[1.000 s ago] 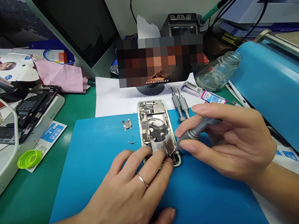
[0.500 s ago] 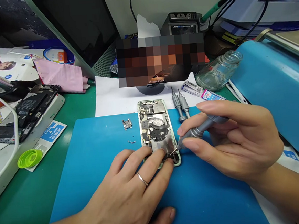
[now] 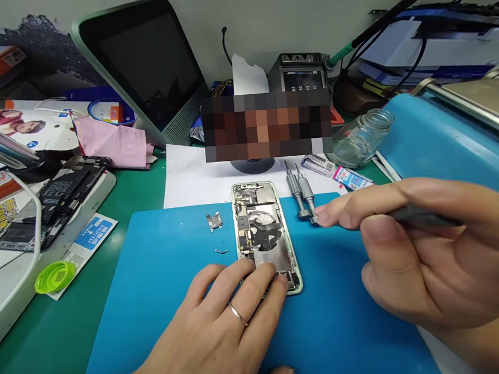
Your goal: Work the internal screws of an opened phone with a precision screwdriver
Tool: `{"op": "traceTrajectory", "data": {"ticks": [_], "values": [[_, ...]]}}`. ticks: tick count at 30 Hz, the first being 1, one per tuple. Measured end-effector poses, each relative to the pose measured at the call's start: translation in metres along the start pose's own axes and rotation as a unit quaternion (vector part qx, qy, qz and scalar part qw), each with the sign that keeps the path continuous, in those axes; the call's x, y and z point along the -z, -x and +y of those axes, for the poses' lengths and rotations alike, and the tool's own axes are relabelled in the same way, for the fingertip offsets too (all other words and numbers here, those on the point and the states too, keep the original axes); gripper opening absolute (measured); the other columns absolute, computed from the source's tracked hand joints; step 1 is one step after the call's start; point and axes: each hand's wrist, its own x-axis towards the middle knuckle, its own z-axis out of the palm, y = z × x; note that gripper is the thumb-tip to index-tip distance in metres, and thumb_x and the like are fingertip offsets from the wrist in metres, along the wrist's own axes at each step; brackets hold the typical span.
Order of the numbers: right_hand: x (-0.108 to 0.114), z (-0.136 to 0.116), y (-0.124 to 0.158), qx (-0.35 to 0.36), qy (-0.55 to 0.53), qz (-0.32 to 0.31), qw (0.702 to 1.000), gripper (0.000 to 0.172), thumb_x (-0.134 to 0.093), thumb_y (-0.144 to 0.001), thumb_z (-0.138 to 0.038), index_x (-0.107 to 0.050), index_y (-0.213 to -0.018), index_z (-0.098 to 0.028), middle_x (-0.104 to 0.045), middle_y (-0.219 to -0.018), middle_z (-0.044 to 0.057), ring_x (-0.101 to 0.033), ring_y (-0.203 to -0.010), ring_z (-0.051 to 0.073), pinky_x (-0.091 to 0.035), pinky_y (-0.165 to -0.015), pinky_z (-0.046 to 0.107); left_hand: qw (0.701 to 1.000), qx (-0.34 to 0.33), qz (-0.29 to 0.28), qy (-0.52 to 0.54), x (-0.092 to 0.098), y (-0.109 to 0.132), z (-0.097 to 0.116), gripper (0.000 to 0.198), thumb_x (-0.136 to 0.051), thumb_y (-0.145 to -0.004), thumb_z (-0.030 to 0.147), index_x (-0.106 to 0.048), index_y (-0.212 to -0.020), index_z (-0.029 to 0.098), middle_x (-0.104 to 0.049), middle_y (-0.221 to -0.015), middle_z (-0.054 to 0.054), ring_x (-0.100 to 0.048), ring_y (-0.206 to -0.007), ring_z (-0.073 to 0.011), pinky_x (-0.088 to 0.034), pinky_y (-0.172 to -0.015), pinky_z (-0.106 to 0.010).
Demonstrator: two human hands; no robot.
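A phone with its back removed (image 3: 275, 248) lies on the blue mat (image 3: 155, 309), board and inner parts exposed. My left hand (image 3: 225, 321), a ring on one finger, rests spread over its lower end, fingertips covering part of it. My right hand (image 3: 427, 248) is to the right of the phone, closed around a grey screwdriver (image 3: 424, 216) whose tip I cannot make out. Its extended finger reaches the handle end of one of two other grey screwdrivers (image 3: 306, 191). Left of the phone are a small metal bracket (image 3: 215, 221) and some tiny screws (image 3: 221, 251).
A glass jar (image 3: 360, 138) leans at the back right near small packets (image 3: 352, 178). On the left are another opened phone part (image 3: 55, 196) and a green cap (image 3: 55, 276). A dark monitor (image 3: 144, 62) stands behind; a pixelated area hides part of the centre.
My right hand has lifted its screwdriver away from the phone's lower end and moved right, a finger now at the spare screwdrivers. My left hand stays on the phone. The view has tilted up.
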Motion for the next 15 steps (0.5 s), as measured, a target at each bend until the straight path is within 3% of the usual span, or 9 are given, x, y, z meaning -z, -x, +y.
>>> {"op": "traceTrajectory", "data": {"ticks": [4,10,15], "values": [[0.002,0.004,0.006,0.024,0.014,-0.083,0.996,0.043,-0.057,-0.086,0.003,-0.061,-0.120,-0.023,-0.070,-0.096,0.004,-0.066,-0.082,0.018,-0.054,-0.072,0.034,1.000,0.003,-0.005,0.007,0.000,0.000,0.002,0.048,-0.048,-0.101,0.048,-0.063,-0.135,0.018,-0.067,-0.136,0.000,-0.052,-0.120,-0.0235,-0.033,-0.098,-0.039],[-0.004,0.011,0.010,0.048,0.030,-0.300,0.952,0.015,-0.058,-0.096,-0.015,-0.060,-0.111,-0.019,-0.059,-0.077,0.000,-0.050,-0.064,0.014,-0.037,-0.058,0.029,1.000,0.007,-0.005,0.013,0.000,-0.001,0.003,0.050,-0.049,-0.100,0.049,-0.061,-0.137,0.017,-0.066,-0.138,-0.002,-0.052,-0.121,-0.0241,-0.033,-0.098,-0.040],[-0.007,0.014,0.013,0.027,0.016,-0.375,0.927,0.012,-0.057,-0.099,-0.022,-0.063,-0.109,-0.020,-0.062,-0.082,0.000,-0.053,-0.069,0.014,-0.035,-0.062,0.029,1.000,0.005,-0.003,0.009,0.000,0.000,0.002,0.049,-0.048,-0.100,0.048,-0.062,-0.135,0.017,-0.067,-0.135,-0.003,-0.052,-0.120,-0.0241,-0.033,-0.097,-0.040]]}}
